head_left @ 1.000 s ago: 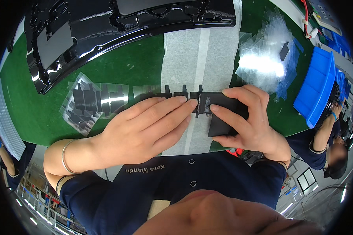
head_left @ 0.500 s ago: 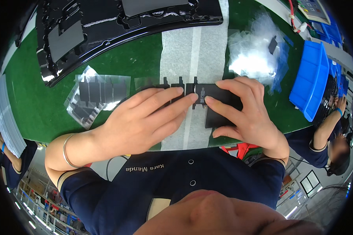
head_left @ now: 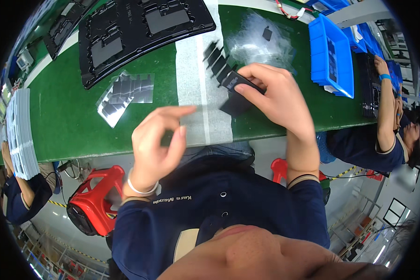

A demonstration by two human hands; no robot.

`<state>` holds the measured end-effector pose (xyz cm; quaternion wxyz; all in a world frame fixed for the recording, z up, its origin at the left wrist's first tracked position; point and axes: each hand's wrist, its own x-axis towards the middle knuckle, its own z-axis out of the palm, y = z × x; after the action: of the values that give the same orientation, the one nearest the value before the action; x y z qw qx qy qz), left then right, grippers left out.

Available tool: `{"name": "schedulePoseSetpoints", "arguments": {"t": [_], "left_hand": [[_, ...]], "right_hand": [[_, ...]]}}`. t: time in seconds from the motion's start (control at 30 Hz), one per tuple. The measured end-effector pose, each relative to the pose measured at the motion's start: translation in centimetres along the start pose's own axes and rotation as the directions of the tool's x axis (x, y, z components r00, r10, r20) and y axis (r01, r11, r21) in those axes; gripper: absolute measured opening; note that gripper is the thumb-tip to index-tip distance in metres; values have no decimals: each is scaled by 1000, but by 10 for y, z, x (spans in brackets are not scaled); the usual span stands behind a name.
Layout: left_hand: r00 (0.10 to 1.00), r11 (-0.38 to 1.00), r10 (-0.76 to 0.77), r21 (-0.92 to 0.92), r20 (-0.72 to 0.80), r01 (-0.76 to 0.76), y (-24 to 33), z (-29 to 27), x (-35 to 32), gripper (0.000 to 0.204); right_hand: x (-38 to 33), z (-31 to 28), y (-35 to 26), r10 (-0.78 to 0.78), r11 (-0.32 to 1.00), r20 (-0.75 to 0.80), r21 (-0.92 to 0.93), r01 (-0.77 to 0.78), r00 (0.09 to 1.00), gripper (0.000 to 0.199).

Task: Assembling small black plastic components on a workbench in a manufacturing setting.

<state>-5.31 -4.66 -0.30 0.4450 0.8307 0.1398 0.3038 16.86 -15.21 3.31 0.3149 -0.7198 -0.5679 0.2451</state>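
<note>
My right hand (head_left: pixel 281 95) pinches a dark flat sheet (head_left: pixel 237 104) and a strip of black tabbed pieces (head_left: pixel 218 64) between thumb and fingers. Both are raised above the pale cloth strip (head_left: pixel 191 88) on the green table; the strip of tabs is smeared by motion and points away from me. My left hand (head_left: pixel 155 142) hovers near the table's front edge, holding nothing, its index finger stretched out and thumb apart. Beyond it on the table lie clear film sheets with black tabbed pieces (head_left: pixel 128 88).
A black moulded tray (head_left: pixel 130 53) with grey flat pieces lies at the far left. Clear films (head_left: pixel 256 44) are heaped beyond my right hand, beside a blue bin (head_left: pixel 347 77). Pale stacked sheets (head_left: pixel 21 135) stand at the left edge. Co-workers sit on both sides; a red stool (head_left: pixel 95 198) stands below.
My right hand has lifted the dark sheet and tabbed strip off the cloth. My left hand has come away from them, back toward me. The whole view has shifted.
</note>
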Motion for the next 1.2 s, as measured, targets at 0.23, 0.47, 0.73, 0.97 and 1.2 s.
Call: {"name": "schedulePoseSetpoints", "arguments": {"t": [0.23, 0.47, 0.73, 0.97, 1.2], "left_hand": [[951, 794, -219, -607, -217, 45, 2, 43, -9, 52], [961, 785, -200, -618, -193, 39, 1, 40, -25, 53], [985, 942, -75, -335, -155, 20, -2, 29, -32, 50], [935, 783, -298, -610, -194, 123, -6, 28, -37, 55], [972, 820, -187, -568, -143, 74, 6, 37, -9, 62]], "right_hand": [[-25, 70, -12, -9, 507, -78, 859, 72, 997, 21], [-25, 79, -6, -45, 593, -281, 765, 252, 959, 13], [-26, 49, 1, 1, 614, -188, 776, 147, 982, 14], [-25, 56, 24, -136, 988, -290, 27, 151, 947, 21], [-36, 77, 7, -40, 767, -244, 614, 186, 969, 19]]}}
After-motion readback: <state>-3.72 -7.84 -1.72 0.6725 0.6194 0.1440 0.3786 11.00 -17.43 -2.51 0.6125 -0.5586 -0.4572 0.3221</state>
